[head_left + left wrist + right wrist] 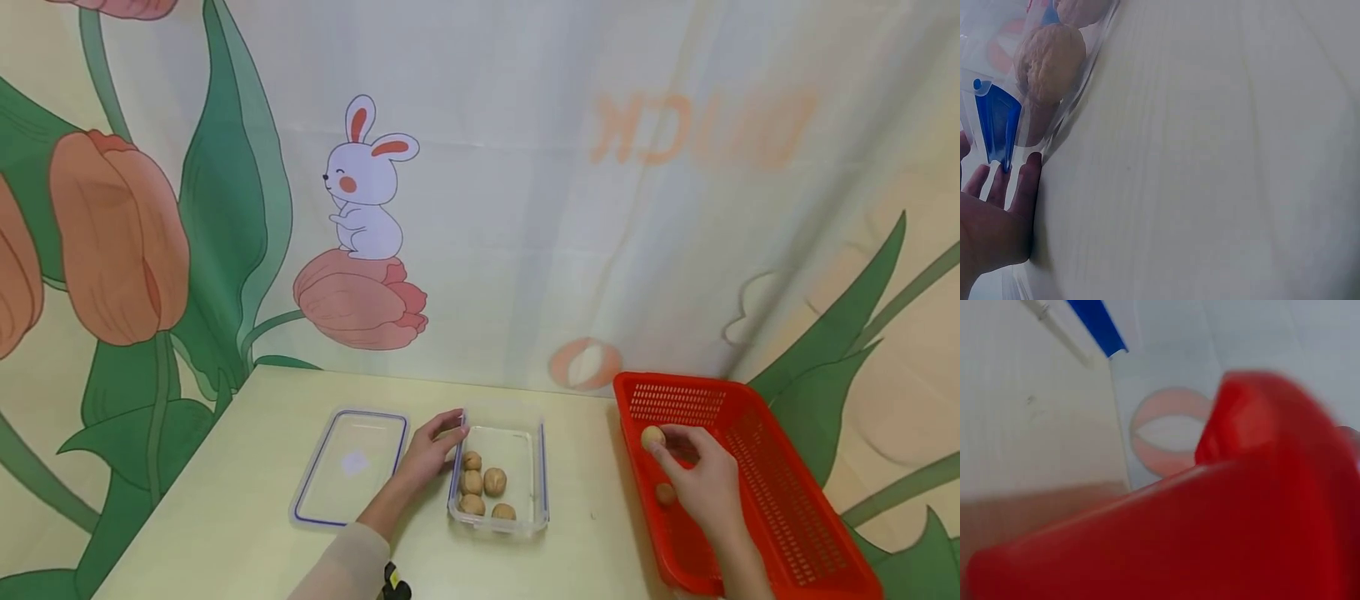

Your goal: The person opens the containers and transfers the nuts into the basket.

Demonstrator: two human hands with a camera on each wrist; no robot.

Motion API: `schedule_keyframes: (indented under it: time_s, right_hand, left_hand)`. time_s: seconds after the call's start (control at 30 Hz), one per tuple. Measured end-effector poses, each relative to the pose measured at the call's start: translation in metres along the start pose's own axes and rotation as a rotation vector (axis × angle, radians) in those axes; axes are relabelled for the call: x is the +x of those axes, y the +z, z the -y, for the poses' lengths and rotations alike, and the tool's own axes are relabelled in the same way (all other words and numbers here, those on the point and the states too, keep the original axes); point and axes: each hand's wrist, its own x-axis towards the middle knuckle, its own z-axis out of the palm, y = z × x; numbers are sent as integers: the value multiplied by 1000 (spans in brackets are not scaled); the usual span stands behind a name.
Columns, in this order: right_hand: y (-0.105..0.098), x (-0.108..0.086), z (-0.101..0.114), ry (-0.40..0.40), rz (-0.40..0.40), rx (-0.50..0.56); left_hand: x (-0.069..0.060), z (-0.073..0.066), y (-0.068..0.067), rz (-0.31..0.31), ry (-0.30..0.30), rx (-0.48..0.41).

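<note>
A clear plastic container [528, 467] with several walnuts [495, 482] in its near part stands on the table. My left hand [427, 452] touches the container's left side near the far corner, its fingers fairly straight. In the left wrist view, those fingers [1027, 184] lie by a blue clip [999, 122]. Over a red plastic basket [813, 467] at the right, my right hand [701, 475] pinches a walnut [652, 437] between thumb and fingers. Another walnut [666, 494] lies in the basket below. The right wrist view shows mostly the red basket rim [1166, 531], blurred.
A clear lid [348, 467] with a blue seal lies flat left of the container. The pale table [585, 492] ends at a curtain [495, 208] printed with tulips and a rabbit. A small black and yellow thing [395, 581] shows beside the left sleeve.
</note>
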Motion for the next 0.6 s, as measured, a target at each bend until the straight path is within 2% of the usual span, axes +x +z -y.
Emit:
schedule_keyframes:
  time_s: [0.1, 0.17, 0.4, 0.6]
  right_hand:
    - [3, -2, -12, 14, -18, -41]
    - [3, -1, -20, 23, 0, -79]
    - [-3, 0, -36, 47, 167, -179]
    - [1, -1, -43, 75, 274, -192]
  left_hand:
    - [0, 1, -1, -2, -2, 2]
    - [1, 2, -1, -3, -7, 2]
    - [5, 4, -1, 11, -12, -18]
    - [4, 5, -2, 7, -12, -17]
